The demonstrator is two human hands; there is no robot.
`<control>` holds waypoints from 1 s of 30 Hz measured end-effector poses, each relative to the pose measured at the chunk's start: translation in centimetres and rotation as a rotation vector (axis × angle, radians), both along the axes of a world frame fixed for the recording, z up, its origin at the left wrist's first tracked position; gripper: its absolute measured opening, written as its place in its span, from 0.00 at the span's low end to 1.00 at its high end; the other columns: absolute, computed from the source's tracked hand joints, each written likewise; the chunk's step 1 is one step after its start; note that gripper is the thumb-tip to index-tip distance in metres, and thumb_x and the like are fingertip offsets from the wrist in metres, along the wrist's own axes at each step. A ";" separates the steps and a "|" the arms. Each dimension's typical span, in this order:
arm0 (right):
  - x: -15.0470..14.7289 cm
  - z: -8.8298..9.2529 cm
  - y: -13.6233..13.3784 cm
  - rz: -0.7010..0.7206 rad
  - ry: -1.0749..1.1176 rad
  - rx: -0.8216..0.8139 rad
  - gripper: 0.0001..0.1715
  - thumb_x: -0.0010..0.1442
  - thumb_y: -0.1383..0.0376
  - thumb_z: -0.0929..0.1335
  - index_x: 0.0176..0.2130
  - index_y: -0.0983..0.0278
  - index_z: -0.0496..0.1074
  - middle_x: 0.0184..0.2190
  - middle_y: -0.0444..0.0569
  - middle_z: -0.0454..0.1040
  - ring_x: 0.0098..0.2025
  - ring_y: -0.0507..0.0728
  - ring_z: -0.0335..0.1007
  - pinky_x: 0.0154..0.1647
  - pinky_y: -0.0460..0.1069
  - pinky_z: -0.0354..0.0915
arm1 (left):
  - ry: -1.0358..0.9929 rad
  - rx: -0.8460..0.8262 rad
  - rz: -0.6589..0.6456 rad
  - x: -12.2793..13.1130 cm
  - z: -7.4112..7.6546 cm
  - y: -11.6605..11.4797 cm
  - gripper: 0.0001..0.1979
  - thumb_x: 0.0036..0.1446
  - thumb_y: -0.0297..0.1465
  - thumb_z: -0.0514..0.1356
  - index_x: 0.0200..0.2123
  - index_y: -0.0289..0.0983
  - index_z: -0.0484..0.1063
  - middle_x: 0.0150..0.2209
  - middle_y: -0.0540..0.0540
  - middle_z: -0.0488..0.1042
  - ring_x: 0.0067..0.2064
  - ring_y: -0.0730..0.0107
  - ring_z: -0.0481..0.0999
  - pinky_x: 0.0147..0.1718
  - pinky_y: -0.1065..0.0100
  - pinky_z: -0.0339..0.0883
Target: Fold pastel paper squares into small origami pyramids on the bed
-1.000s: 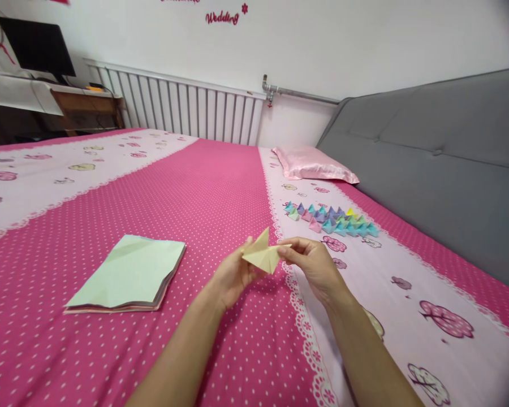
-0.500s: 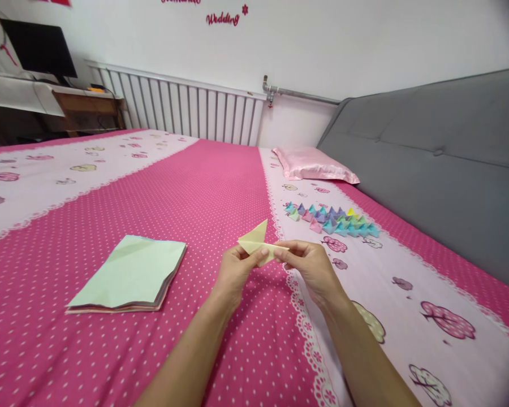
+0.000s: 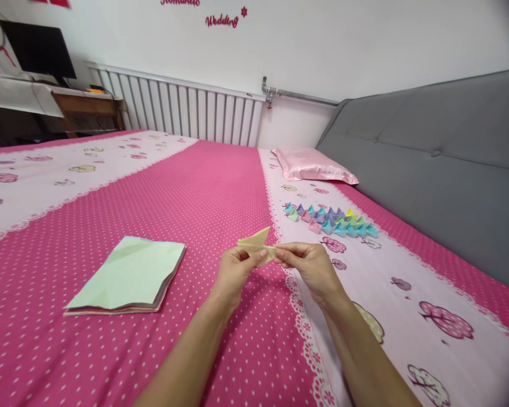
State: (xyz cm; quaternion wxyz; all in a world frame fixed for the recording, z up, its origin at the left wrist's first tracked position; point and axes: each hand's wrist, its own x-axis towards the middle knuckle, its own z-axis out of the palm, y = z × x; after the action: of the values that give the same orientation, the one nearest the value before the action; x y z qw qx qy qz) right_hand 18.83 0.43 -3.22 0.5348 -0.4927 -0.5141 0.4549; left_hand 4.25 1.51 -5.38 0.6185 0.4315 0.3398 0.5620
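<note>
1. We sit over the bed [image 3: 152,192], its pink dotted cover with paler flowered bands filling most of the view; it lies as it did a second ago.
2. The grey headboard [image 3: 441,158] runs along the right and the white radiator [image 3: 186,113] along the far wall; neither has shifted.
3. A pink satin pillow [image 3: 311,165] rests at the foot of the headboard, well apart from our hands.
4. The stack of paper sheets [image 3: 127,277], pale green on top, lies flat to the left of our left arm; nothing touches it, and it is unchanged.
5. The row of small folded pieces [image 3: 331,221], blue, pink, purple and yellow, sits on the pale band beyond our right hand, near but not touching it; it looks no different from before.
6. Our left hand [image 3: 235,274] is closed in a pinch on the left end of the yellow folded paper [image 3: 255,242]; our right hand [image 3: 311,268] is closed in a pinch on its right end; the two have drawn closer together since a second ago.
7. The yellow folded paper is held in the air just above the cover, between both hands; a second ago it spread as a broad kite with points up and down; now it has flattened to a narrow sliver with one short point rising; we judge the fold has been pressed closed, so this piece is further along.
</note>
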 end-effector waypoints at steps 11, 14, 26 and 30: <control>0.2 0.0 -0.1 0.095 -0.068 0.056 0.12 0.48 0.59 0.72 0.33 0.64 0.77 0.30 0.49 0.77 0.33 0.54 0.72 0.38 0.50 0.65 | 0.054 -0.025 0.020 0.1 0.2 -0.2 0.11 0.39 0.36 0.68 0.24 0.33 0.77 0.22 0.48 0.73 0.24 0.76 0.65 0.26 0.72 0.57; 0.0 -0.6 0.1 0.050 -0.105 0.103 0.11 0.48 0.59 0.71 0.29 0.65 0.76 0.27 0.48 0.76 0.31 0.54 0.70 0.36 0.49 0.64 | 0.087 -0.028 0.006 0.4 0.3 -0.4 0.10 0.38 0.35 0.69 0.24 0.34 0.78 0.21 0.48 0.73 0.24 0.76 0.66 0.26 0.71 0.58; -0.4 -0.8 0.2 0.071 -0.167 0.185 0.10 0.51 0.60 0.69 0.32 0.64 0.70 0.29 0.46 0.71 0.32 0.53 0.66 0.32 0.46 0.63 | 0.064 -0.036 -0.082 0.5 0.3 -0.4 0.15 0.38 0.35 0.69 0.30 0.32 0.77 0.27 0.45 0.75 0.27 0.75 0.69 0.28 0.72 0.60; 0.0 -0.6 0.2 0.075 -0.226 0.167 0.10 0.51 0.59 0.68 0.27 0.65 0.70 0.25 0.45 0.70 0.29 0.52 0.65 0.31 0.47 0.61 | 0.124 -0.018 -0.098 -0.1 0.4 -0.4 0.15 0.40 0.36 0.68 0.29 0.32 0.77 0.27 0.43 0.75 0.27 0.73 0.70 0.29 0.71 0.62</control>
State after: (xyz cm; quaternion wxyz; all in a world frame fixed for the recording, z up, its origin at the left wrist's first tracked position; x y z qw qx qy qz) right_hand 18.79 0.66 -3.85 0.4955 -0.4750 -0.6250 0.3717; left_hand 4.13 1.15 -4.95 0.6270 0.4758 0.3610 0.5001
